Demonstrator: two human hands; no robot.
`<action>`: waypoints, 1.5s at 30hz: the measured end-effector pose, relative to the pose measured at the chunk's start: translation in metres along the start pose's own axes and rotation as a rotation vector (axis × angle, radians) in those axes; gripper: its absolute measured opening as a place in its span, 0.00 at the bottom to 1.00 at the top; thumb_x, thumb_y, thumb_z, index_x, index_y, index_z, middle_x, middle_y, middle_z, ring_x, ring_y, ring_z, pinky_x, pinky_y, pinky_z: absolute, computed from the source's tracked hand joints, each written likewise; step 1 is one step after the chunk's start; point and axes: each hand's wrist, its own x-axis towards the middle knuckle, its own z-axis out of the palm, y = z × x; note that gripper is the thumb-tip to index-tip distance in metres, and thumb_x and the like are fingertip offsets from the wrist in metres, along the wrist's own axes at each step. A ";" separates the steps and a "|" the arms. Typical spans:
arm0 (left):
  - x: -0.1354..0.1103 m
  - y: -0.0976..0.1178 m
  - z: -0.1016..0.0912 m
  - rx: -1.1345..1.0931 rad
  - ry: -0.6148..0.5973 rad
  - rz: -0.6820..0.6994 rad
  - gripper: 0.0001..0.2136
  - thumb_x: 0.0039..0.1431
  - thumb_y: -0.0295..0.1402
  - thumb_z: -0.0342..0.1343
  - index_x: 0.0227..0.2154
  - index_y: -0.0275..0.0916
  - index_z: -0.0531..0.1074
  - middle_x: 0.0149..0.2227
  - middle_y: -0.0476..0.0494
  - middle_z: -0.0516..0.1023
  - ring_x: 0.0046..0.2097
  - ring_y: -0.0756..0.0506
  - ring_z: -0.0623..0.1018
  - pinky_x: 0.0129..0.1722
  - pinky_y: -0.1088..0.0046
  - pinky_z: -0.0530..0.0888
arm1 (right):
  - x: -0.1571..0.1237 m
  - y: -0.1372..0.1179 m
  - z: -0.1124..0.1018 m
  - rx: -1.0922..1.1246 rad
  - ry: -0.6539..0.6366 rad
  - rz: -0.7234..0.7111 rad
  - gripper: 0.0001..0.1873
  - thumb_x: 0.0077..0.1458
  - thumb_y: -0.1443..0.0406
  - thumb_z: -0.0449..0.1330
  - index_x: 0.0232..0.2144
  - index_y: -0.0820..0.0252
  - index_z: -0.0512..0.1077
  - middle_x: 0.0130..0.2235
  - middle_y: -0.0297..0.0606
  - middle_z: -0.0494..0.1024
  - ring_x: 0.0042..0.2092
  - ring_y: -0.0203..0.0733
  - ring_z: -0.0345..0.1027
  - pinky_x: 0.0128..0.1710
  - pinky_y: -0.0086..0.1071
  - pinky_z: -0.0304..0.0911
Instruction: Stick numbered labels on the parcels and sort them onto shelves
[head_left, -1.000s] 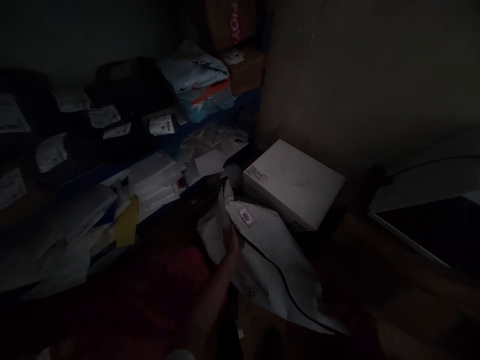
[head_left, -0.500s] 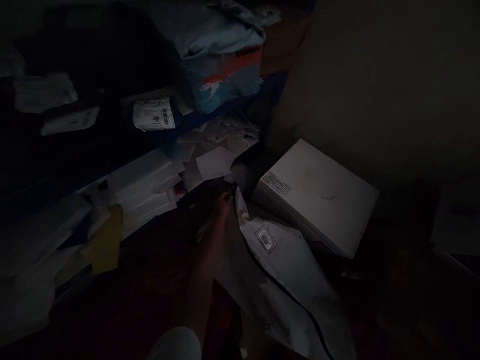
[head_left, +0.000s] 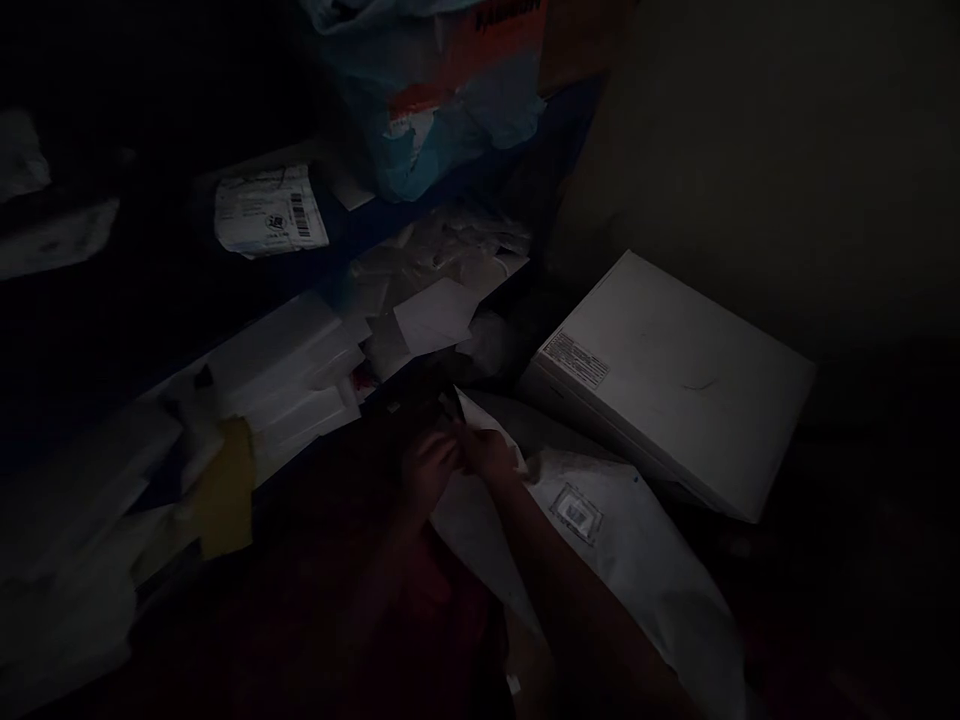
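A large white cloth bag [head_left: 645, 535] with a small printed label slants across the lower middle; the black strip along its opening, likely a zip, is mostly covered by my right arm. At its upper corner my two hands meet. My left hand [head_left: 431, 468] has its fingers closed on the bag's edge. My right hand [head_left: 489, 452] is pinched against the same corner, its fingertips touching the left ones. Dim light and the hands themselves hide exactly what lies between the fingertips.
A white box [head_left: 690, 380] with a text label lies just right of the bag. On the left, blue shelving [head_left: 337, 250] carries papers [head_left: 439, 315], a labelled parcel [head_left: 270, 212], a yellow envelope [head_left: 225, 490] and a blue-and-orange plastic bag [head_left: 450, 120]. A plain wall [head_left: 787, 150] stands behind.
My right hand has come in from below and joined my left at the bag's corner. The corner sits lower, and the view has moved closer.
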 end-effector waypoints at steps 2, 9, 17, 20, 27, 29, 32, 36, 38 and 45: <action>0.001 -0.005 -0.012 -0.001 -0.084 0.065 0.05 0.63 0.31 0.56 0.33 0.40 0.77 0.34 0.46 0.79 0.36 0.49 0.78 0.37 0.72 0.76 | 0.006 -0.001 0.008 -0.070 0.010 -0.001 0.33 0.57 0.43 0.52 0.20 0.63 0.75 0.19 0.40 0.75 0.21 0.36 0.69 0.20 0.26 0.59; 0.031 -0.010 -0.041 0.008 -0.290 0.127 0.15 0.59 0.21 0.50 0.48 0.37 0.68 0.60 0.33 0.68 0.62 0.40 0.67 0.58 0.55 0.70 | 0.009 0.012 0.002 -0.148 0.089 -0.040 0.19 0.58 0.59 0.54 0.22 0.63 0.77 0.21 0.37 0.76 0.25 0.33 0.69 0.22 0.23 0.53; 0.055 -0.009 -0.033 0.296 -0.591 0.382 0.05 0.62 0.28 0.55 0.32 0.41 0.74 0.33 0.48 0.79 0.45 0.42 0.75 0.51 0.54 0.68 | -0.039 0.023 -0.004 -0.049 0.023 -0.139 0.17 0.55 0.61 0.54 0.20 0.62 0.74 0.19 0.35 0.76 0.21 0.33 0.69 0.21 0.23 0.57; 0.052 0.005 -0.055 0.263 -0.679 0.540 0.09 0.65 0.29 0.52 0.30 0.41 0.74 0.30 0.50 0.78 0.39 0.44 0.75 0.44 0.58 0.69 | -0.075 0.044 -0.008 -0.049 0.002 -0.159 0.17 0.57 0.60 0.53 0.24 0.63 0.75 0.20 0.36 0.76 0.20 0.34 0.69 0.20 0.24 0.57; 0.054 0.073 -0.128 0.051 -0.873 0.672 0.12 0.66 0.26 0.48 0.29 0.43 0.74 0.29 0.47 0.76 0.37 0.46 0.74 0.40 0.65 0.70 | -0.154 0.078 -0.022 -0.204 0.075 -0.335 0.19 0.58 0.58 0.55 0.19 0.60 0.74 0.21 0.35 0.76 0.24 0.35 0.67 0.24 0.26 0.53; 0.054 0.082 -0.141 0.039 -0.816 0.681 0.11 0.65 0.25 0.48 0.32 0.44 0.74 0.29 0.47 0.76 0.35 0.47 0.74 0.38 0.67 0.70 | -0.169 0.075 -0.025 -0.142 0.078 -0.297 0.18 0.58 0.58 0.55 0.22 0.59 0.76 0.22 0.35 0.76 0.25 0.36 0.67 0.23 0.26 0.53; 0.046 0.080 -0.156 0.086 -0.749 0.703 0.12 0.62 0.25 0.49 0.40 0.46 0.75 0.32 0.47 0.78 0.34 0.46 0.75 0.35 0.67 0.69 | -0.188 0.077 -0.028 -0.063 0.149 -0.218 0.15 0.55 0.57 0.57 0.23 0.56 0.77 0.23 0.35 0.77 0.27 0.39 0.68 0.24 0.27 0.56; 0.021 0.067 -0.179 0.226 -0.735 0.739 0.16 0.59 0.24 0.47 0.40 0.49 0.76 0.33 0.47 0.80 0.32 0.44 0.75 0.32 0.65 0.69 | -0.216 0.110 -0.040 -0.073 0.213 -0.142 0.14 0.53 0.57 0.57 0.22 0.55 0.76 0.23 0.36 0.77 0.27 0.41 0.68 0.25 0.29 0.58; 0.010 0.066 -0.191 0.372 -0.768 0.692 0.17 0.59 0.26 0.47 0.42 0.50 0.76 0.37 0.47 0.82 0.34 0.43 0.76 0.34 0.63 0.70 | -0.233 0.135 -0.055 -0.075 0.252 -0.103 0.14 0.52 0.57 0.57 0.22 0.56 0.76 0.24 0.37 0.77 0.27 0.41 0.68 0.25 0.30 0.59; 0.018 0.089 -0.202 0.482 -0.846 0.307 0.22 0.57 0.32 0.48 0.53 0.61 0.72 0.43 0.51 0.82 0.38 0.41 0.78 0.37 0.61 0.71 | -0.301 0.225 -0.159 -0.091 0.357 0.063 0.15 0.46 0.54 0.60 0.14 0.55 0.71 0.18 0.38 0.73 0.23 0.42 0.66 0.23 0.32 0.59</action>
